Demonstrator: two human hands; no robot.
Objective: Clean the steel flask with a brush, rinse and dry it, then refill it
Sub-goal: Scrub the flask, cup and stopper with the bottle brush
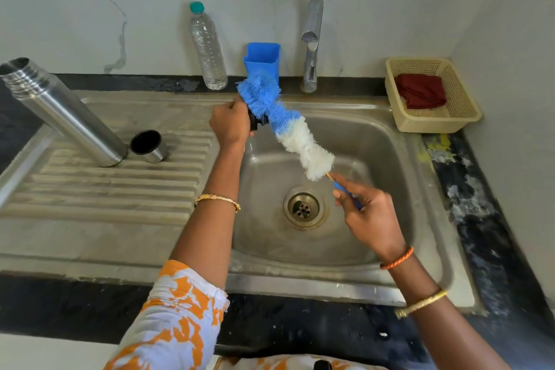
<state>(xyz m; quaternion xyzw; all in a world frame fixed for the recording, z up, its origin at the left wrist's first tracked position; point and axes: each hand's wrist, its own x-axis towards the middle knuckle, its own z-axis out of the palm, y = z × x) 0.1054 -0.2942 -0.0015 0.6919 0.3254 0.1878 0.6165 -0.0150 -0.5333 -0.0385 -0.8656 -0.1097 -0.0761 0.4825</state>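
I note the steel flask [64, 112] uncapped on the drainboard [105, 189], its cup [149, 146] alongside. My right hand [368, 215] grips the brush [282, 123] over the sink [375, 141]; my left hand [229, 125] clutches a small black object [255, 121] against the bristles.

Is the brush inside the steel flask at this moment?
No. The brush is held over the sink by the right hand, while the open steel flask stands apart on the drainboard.

White-and-orange patterned sleeve [177, 309], gold bangles [216, 199] on both wrists, orange thread band [397, 258].
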